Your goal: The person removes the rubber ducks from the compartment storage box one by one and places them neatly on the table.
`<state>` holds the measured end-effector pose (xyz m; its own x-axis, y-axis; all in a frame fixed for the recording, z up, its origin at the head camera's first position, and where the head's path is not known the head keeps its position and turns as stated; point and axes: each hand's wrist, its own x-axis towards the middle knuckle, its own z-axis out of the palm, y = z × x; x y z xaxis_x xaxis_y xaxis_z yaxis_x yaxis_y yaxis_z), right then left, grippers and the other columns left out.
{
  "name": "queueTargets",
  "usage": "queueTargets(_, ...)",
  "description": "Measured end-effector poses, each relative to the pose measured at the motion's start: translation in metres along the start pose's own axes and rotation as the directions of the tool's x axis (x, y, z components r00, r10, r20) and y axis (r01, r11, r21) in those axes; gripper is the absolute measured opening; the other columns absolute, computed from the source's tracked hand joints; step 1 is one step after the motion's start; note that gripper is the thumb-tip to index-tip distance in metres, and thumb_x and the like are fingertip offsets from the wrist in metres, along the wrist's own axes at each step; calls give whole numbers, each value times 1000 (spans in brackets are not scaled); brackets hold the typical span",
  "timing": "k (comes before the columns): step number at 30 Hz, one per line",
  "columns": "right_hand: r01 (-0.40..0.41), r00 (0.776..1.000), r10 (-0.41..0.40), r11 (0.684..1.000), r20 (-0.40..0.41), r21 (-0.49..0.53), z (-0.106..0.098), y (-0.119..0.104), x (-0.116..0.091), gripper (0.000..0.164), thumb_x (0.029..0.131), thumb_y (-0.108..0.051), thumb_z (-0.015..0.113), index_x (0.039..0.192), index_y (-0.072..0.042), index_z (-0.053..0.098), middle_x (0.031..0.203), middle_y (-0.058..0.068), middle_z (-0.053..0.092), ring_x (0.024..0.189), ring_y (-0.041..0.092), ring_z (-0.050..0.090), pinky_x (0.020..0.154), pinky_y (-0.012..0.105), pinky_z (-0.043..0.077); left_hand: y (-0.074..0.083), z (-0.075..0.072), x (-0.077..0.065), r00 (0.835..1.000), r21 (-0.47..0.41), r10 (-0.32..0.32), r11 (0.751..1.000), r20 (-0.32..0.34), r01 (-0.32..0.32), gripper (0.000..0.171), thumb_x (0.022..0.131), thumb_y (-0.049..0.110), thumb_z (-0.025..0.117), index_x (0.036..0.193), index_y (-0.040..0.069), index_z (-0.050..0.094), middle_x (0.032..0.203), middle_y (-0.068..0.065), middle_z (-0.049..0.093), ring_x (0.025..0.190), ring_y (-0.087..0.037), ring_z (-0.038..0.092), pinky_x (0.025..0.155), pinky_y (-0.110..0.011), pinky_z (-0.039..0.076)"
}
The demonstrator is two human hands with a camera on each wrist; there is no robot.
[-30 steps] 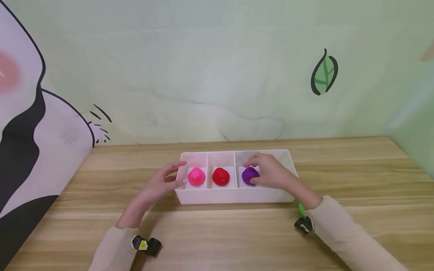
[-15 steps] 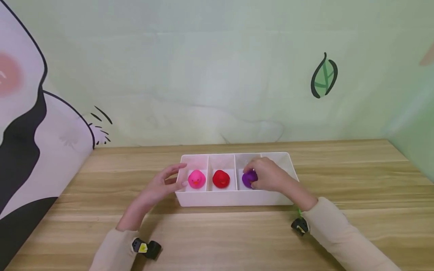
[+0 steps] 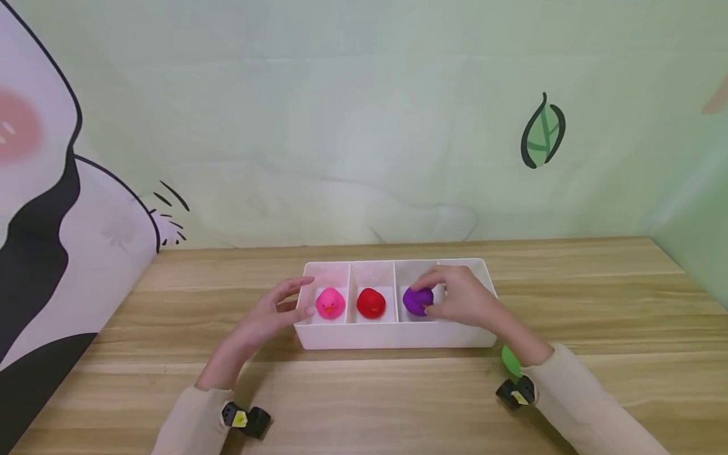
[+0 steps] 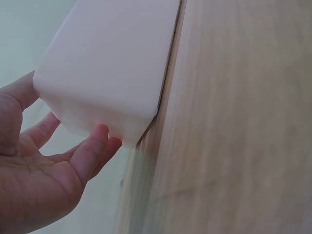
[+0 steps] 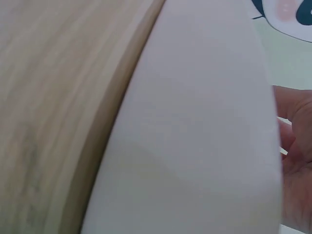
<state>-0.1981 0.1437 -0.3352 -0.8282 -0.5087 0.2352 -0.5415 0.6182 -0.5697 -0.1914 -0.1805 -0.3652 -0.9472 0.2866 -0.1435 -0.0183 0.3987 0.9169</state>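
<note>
- From where I stand, a white tray [image 3: 364, 336] sits on the wooden table [image 3: 364, 404], its dividers making a row of compartments.
- The right hand [image 3: 467, 297] reaches over the tray and pinches the purple duck [image 3: 418, 303] between thumb and fingers, the gap only as wide as the toy. The purple duck is in the third compartment from the left; I can't tell whether it touches the bottom.
- The left hand [image 3: 274, 312] holds the tray's left end, fingers well spread and bent, thumb and forefinger at the rim, others against the outside of the end wall.
- The pink duck [image 3: 330, 304] is in the leftmost compartment, close to the left thumb.
- The red duck [image 3: 371, 304] is in the next one, between the pink and purple ducks.
- A green object [image 3: 510, 360] shows beside the right wrist, partly hidden; I can't tell what it is.
- Behind the table, a pale green wall [image 3: 341, 114] bears a leaf drawing [image 3: 543, 134].
</note>
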Motion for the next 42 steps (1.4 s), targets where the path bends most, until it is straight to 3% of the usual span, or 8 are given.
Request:
queueTargets(9,-31,998,38,991,-51,130,-9,-7,-13,29,69,4,72,98,0,69,100,12,66,96,28,60,82,50,49,-1,0,0,1000,3,2,1000,-3,-2,60,84,26,65,137,15,39,143,-16,29,126,-44,33,98,-52,36)
queueTargets(19,-81,989,112,959,-101,273,-22,-11,-26,34,71,2,73,104,1,67,108,15,63,105,31,55,87,47,47,-1,0,0,1000,2,2,1000,-3,-2,59,85,24,64,137,15,38,144,-16,29,126,-44,33,98,-53,35)
queueTargets(22,-86,987,122,954,-108,288,-29,-13,-32,35,72,0,74,106,0,66,111,15,62,105,30,56,88,44,48,-1,0,1,1000,4,-3,1000,-2,3,59,85,24,64,137,15,38,144,-16,28,126,-44,32,99,-53,35)
queueTargets(25,-94,984,134,951,-117,294,-37,-15,-40,36,72,-1,74,107,-1,66,111,13,62,102,25,58,87,31,49,-1,0,0,1000,6,-2,1000,-1,2,59,85,24,65,137,15,38,144,-16,28,126,-44,32,99,-53,35)
queueTargets(29,-95,980,145,945,-137,314,-46,-14,-50,38,70,0,75,107,0,65,114,13,61,99,8,58,86,18,46,0,0,0,1000,10,2,1000,-4,-2,60,84,25,65,137,14,38,144,-16,29,126,-43,32,99,-53,35)
queueTargets(32,-88,977,145,943,-157,322,-53,-11,-58,39,70,-1,75,108,2,65,116,16,59,99,-4,55,86,15,45,0,0,0,1000,9,4,1000,-4,-4,61,84,25,65,137,14,38,144,-16,29,126,-43,32,99,-53,34)
queueTargets(37,-57,971,127,944,-201,326,-62,-3,-71,40,70,-1,76,107,4,64,114,17,60,98,-4,56,84,13,45,0,0,0,1000,-3,2,1000,1,-2,61,84,25,66,137,13,38,144,-17,28,126,-44,33,99,-53,35)
queueTargets(42,-64,967,132,953,-218,295,-69,6,-85,39,70,0,75,107,5,64,108,-1,64,94,-2,58,81,12,46,0,0,-1,1000,-3,-1,1000,2,1,62,84,24,65,137,13,37,144,-18,28,126,-45,33,99,-53,35)
